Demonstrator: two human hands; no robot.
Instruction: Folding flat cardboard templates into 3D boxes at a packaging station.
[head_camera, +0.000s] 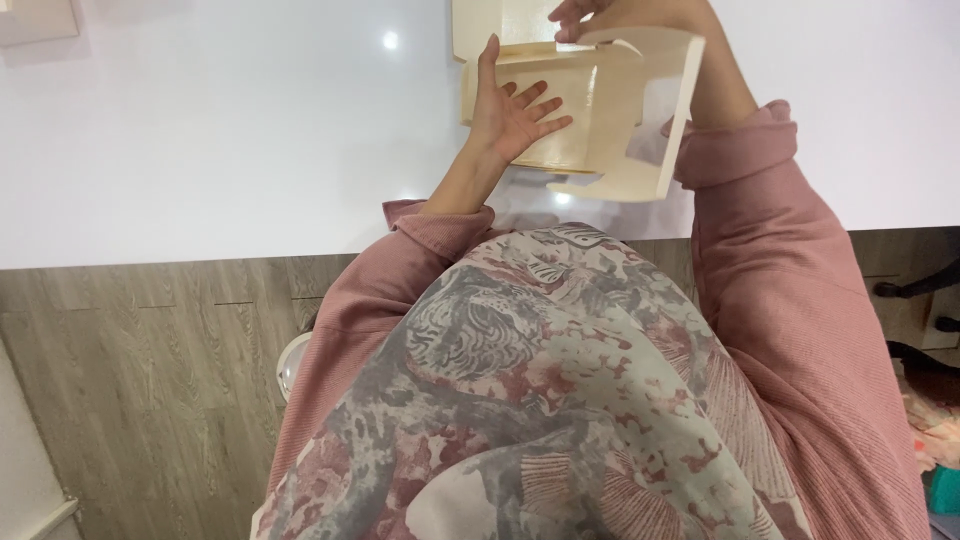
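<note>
At the far left a pale box (35, 20) sits on the white counter (200, 130), cut off by the top corner of the view and well apart from the work. The counter's front edge runs straight across, and below it is grey wood-look floor (150, 380).

Moving right, the person's left hand (510, 105) comes up from a pink sleeve (400, 270) and lies flat, fingers spread, palm against the side panel of a cream cardboard box (600, 110) that stands partly folded on the counter near the top middle of the view. That hand's grip is wide open; it presses rather than clasps.

The box is open toward the viewer, one broad panel angled out on its right side, with notched flaps showing at the top and bottom edges.

Just right of that, the right hand (600, 15) is at the box's upper edge, fingers curled over the top flap, though most of the hand is cut off by the frame, so I cannot tell how tightly its grip closes. Its forearm runs down behind the angled panel into the other pink sleeve.

A patterned grey and rose scarf (560, 400) fills the lower middle. At the far right edge, dark chair legs (915, 285) stand on the floor.
</note>
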